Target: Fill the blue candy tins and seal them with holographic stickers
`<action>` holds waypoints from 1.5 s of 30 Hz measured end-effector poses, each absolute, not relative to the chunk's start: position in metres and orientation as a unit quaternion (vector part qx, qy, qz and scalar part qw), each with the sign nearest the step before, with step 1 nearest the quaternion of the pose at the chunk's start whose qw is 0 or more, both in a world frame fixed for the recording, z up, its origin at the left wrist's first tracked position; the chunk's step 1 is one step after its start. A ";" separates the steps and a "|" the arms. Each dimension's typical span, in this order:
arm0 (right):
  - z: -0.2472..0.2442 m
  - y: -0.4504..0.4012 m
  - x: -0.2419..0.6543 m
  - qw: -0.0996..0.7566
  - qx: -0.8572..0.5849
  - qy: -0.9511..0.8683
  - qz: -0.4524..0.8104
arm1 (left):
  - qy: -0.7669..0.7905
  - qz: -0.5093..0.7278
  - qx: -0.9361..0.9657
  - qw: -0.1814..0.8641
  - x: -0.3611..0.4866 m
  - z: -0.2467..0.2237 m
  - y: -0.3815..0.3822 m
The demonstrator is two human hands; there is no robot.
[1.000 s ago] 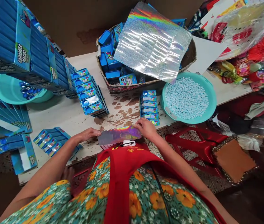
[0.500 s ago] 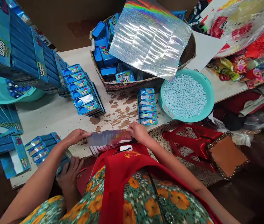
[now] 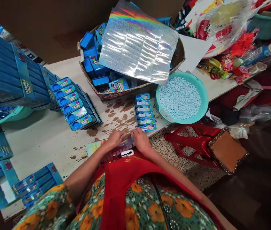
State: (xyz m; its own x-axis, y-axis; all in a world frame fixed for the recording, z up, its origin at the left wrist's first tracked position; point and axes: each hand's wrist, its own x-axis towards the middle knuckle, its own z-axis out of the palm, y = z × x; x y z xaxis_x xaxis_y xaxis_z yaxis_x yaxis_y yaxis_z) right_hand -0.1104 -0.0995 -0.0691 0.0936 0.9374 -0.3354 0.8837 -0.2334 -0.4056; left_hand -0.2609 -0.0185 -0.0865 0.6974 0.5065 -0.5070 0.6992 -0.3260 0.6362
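My left hand (image 3: 115, 139) and my right hand (image 3: 140, 140) are close together at the table's front edge, just before the red apron. Both have their fingers pinched on a shiny holographic sheet (image 3: 94, 147), which lies low between them and stretches out to the left under my left forearm. Its pinched edge is partly hidden by the fingers. Beyond my right hand stands a short row of small blue candy boxes (image 3: 145, 112) with shiny patches on their ends. A larger holographic sheet (image 3: 139, 44) rests across the cardboard box (image 3: 126, 91) of blue packs.
A turquoise basin (image 3: 206, 97) full of pale blue candies sits at the right edge of the table. Blue candy boxes (image 3: 72, 103) stand at left, beside a tall stack (image 3: 18, 76). More packs (image 3: 38, 183) lie front left. A red stool (image 3: 193, 140) stands right.
My left hand has moved right along the sheet, close to my right hand. Another person's hand at lower left has gone from view. The view has shifted slightly.
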 end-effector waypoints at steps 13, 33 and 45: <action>-0.091 -0.134 -0.101 -0.007 -0.574 -0.803 0.160 | 0.400 -0.073 0.722 0.560 -0.262 -0.098 -0.011; -0.094 -0.136 -0.102 0.160 -0.624 -0.732 0.222 | 0.398 -0.069 0.701 0.588 -0.264 -0.103 0.000; -0.029 -0.115 -0.080 0.134 -0.677 -0.681 0.245 | 0.442 0.059 0.739 0.505 -0.256 -0.078 -0.004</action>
